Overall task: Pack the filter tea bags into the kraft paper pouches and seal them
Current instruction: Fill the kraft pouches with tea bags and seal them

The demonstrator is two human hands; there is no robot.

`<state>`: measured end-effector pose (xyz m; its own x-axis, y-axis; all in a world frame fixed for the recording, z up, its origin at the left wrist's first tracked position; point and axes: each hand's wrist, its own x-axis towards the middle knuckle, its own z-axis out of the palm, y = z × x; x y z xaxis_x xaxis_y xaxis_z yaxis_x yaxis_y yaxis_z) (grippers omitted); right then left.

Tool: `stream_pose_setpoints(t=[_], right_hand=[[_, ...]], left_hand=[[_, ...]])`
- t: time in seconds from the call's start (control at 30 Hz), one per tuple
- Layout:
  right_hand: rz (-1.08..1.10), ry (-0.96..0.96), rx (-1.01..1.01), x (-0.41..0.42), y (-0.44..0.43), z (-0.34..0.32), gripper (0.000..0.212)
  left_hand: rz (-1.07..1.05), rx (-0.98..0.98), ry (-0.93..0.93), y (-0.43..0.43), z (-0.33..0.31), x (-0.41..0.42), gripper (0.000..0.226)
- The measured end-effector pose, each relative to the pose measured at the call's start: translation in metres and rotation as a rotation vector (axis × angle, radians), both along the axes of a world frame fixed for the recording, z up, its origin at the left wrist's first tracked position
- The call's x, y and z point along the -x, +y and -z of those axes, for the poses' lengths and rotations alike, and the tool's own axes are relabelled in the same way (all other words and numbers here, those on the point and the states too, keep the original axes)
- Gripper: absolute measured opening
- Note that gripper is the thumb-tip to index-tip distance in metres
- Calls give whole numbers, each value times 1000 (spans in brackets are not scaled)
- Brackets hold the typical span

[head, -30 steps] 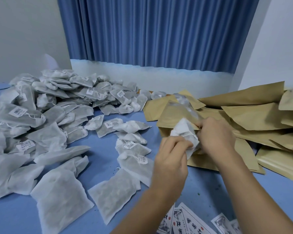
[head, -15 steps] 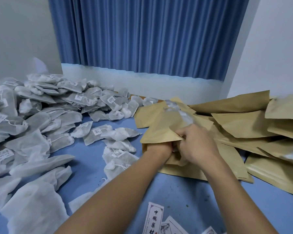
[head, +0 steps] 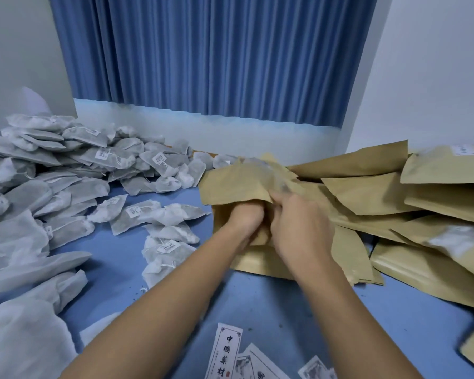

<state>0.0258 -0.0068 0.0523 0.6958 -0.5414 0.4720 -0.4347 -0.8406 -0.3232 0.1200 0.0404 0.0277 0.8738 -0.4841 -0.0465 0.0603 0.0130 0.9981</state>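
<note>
Filling of kraft pouch (head: 230,184) under way

Head view. Plunged wrist-deep into the pouch mouth: left hand (head: 244,218), fingers hidden, so cannot tell whether gripping anything. Pinching the pouch's upper lip just right of it: right hand (head: 298,231). Gone from sight since a second ago: the white tea bag then held up outside, judged now inside the pouch, leaving withdrawal and sealing. Left of the pouch, tea bag heap (head: 66,170); right of it, spare pouch stack (head: 394,198).

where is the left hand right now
In the head view, centre frame, the left hand is tucked inside the mouth of a brown paper pouch, just left of the right hand holding that pouch.
</note>
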Motion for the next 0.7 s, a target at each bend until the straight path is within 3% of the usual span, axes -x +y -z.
stream_pose_setpoints(t=[0.1, 0.2, 0.27, 0.37, 0.53, 0.63, 0.7], right_hand=[[58, -74, -5, 4, -14, -6, 44], [103, -175, 40, 10, -23, -18, 47], [106, -202, 56, 15, -29, -27, 49], [-15, -180, 93, 32, -29, -34, 51], [-448, -90, 194, 77, 0, 0, 52], [-548, -92, 122, 97, -1, 19, 42], [-530, -104, 140, 104, -8, 27, 56]], left_hand=[[-125, -372, -706, 14, 5, 16, 26], [-179, -308, -1452, 46, 23, 40, 33], [-192, -372, -1711, 60, 36, 48, 34], [-315, -451, -1750, 69, 50, 49, 22], [-484, -186, -1604, 66, 33, 45, 8], [-500, -95, -1655, 63, 39, 55, 23], [-502, -30, -1646, 65, 41, 63, 13]])
